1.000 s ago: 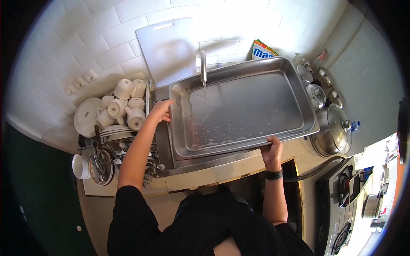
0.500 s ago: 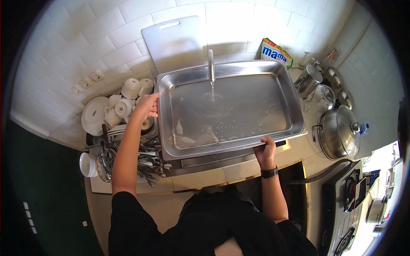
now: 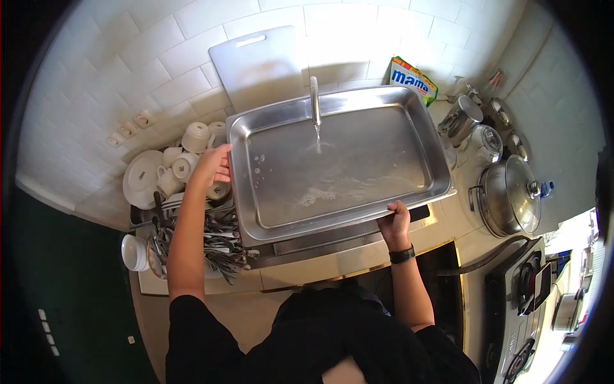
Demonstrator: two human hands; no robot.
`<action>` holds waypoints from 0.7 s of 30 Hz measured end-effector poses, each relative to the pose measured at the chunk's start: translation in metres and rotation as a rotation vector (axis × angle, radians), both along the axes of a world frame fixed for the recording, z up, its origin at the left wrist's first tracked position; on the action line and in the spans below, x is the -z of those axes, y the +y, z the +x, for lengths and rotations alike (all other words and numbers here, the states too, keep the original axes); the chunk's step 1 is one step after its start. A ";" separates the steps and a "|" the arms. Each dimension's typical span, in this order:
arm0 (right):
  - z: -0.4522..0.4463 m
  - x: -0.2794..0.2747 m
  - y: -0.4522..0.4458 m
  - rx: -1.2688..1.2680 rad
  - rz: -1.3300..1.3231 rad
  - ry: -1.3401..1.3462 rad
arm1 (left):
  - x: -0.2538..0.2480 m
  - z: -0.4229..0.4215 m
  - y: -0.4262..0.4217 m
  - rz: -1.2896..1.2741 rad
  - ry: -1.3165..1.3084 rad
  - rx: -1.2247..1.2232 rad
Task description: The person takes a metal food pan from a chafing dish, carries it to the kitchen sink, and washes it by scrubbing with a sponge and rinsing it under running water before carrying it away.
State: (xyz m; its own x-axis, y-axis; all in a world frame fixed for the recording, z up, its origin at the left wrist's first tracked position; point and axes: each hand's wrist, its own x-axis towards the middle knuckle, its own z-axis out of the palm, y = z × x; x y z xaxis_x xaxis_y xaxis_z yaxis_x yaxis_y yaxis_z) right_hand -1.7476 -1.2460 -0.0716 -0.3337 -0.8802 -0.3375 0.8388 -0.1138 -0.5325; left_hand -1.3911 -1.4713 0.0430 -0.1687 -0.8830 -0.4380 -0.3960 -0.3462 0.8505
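Note:
A large rectangular steel pan is held over the sink, with shallow water and a few patches of foam in it. From the faucet a thin stream runs into the pan. My left hand is at the pan's left rim, fingertips against its outer side. With the thumb on top and the fingers underneath, my right hand grips the front rim near the right corner. The fingers below the rim are hidden.
White cups, plates and a heap of cutlery crowd the left. A lidded pot, glass jar and stove stand right. Behind are a cutting board and a detergent pouch.
The pan has shifted slightly left and tilted, its right side higher in view. Water and foam have moved across its bottom. Both hands stay on the rim.

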 end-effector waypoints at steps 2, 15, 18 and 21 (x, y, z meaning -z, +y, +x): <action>0.003 -0.014 0.001 0.024 0.017 0.040 | 0.011 -0.001 -0.001 0.025 0.010 -0.001; -0.016 -0.037 0.014 0.081 0.137 0.190 | 0.048 -0.021 -0.001 0.092 0.103 0.056; -0.026 -0.011 0.017 0.065 0.041 0.109 | 0.032 -0.025 0.004 0.052 0.083 0.065; -0.026 -0.006 0.018 0.061 0.019 0.071 | 0.017 -0.028 0.006 0.038 0.072 0.074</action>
